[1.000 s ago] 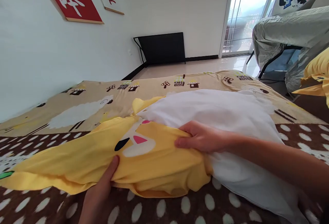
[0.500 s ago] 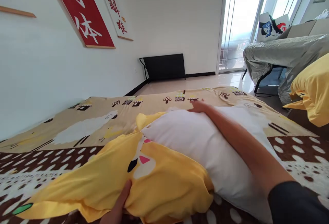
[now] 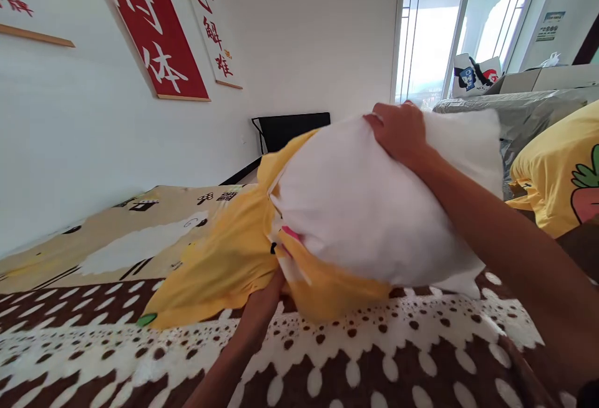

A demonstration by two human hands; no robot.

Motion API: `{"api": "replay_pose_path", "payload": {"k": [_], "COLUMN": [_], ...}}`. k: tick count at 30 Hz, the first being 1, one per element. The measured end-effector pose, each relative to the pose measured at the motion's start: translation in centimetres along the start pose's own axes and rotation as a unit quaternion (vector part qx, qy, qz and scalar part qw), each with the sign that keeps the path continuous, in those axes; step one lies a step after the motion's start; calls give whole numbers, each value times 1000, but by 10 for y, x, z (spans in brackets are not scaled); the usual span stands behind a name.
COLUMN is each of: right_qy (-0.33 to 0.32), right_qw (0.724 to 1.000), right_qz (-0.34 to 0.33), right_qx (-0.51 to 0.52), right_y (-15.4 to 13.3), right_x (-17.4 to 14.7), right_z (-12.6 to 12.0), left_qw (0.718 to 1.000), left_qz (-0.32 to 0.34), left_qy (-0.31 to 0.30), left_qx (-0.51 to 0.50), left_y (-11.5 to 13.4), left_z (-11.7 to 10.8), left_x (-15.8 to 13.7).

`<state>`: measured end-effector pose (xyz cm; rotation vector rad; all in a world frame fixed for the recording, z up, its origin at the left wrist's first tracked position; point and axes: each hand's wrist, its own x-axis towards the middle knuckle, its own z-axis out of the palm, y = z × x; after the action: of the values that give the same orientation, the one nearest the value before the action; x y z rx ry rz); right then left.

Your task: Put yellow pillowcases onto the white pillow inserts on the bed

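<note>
A white pillow (image 3: 355, 202) is lifted up off the bed, its left end tucked inside a yellow pillowcase (image 3: 219, 258) with a pink and black print. My right hand (image 3: 400, 133) grips the pillow's upper edge, fingers curled over the far side. Below and to the left, my left hand (image 3: 266, 296) is closed on the pillowcase near its opening, its fingertips hidden by the cloth. The pillowcase's closed end hangs leftward, with a green patch at its corner.
A patterned blanket (image 3: 154, 364) in brown, white and beige covers the bed. At the right stands another yellow pillow (image 3: 556, 171) with a carrot print. Behind it are a plastic-covered piece of furniture (image 3: 524, 102) and a cardboard box (image 3: 538, 80). A black panel (image 3: 294, 127) leans by the wall.
The pillow and pillowcase have risen off the bed and tilted up. My right hand has closed on the pillow's upper edge, and my left hand has moved up and right with the pillowcase.
</note>
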<state>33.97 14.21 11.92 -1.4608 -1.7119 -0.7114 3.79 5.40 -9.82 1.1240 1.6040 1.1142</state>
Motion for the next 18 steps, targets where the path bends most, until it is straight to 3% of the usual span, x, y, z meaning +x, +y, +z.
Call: {"api": "replay_pose_path", "payload": {"k": [2, 4, 7, 9, 12, 15, 18], "right_qy": [94, 170, 235, 215, 105, 82, 135], "right_qw": [994, 981, 961, 961, 975, 983, 983], "right_qz": [-29, -54, -91, -123, -166, -141, -119], "right_qx": [-50, -83, -115, -123, -105, -86, -44], "right_y": [16, 36, 73, 97, 123, 133, 128], "right_x": [4, -2, -30, -59, -103, -130, -137], "right_z": [-28, -45, -39, -17, 22, 47, 50], "left_qw": [995, 985, 971, 960, 921, 880, 880], "left_qz": [29, 88, 182, 265, 366, 344, 275], "left_qy": [-92, -147, -149, -92, 102, 232, 217], "left_qx": [24, 30, 43, 19, -90, -233, -321], "left_y": [25, 45, 62, 70, 86, 109, 126], "left_z": [22, 37, 41, 34, 19, 8, 5], "left_x": [7, 12, 15, 18, 35, 66, 98]}}
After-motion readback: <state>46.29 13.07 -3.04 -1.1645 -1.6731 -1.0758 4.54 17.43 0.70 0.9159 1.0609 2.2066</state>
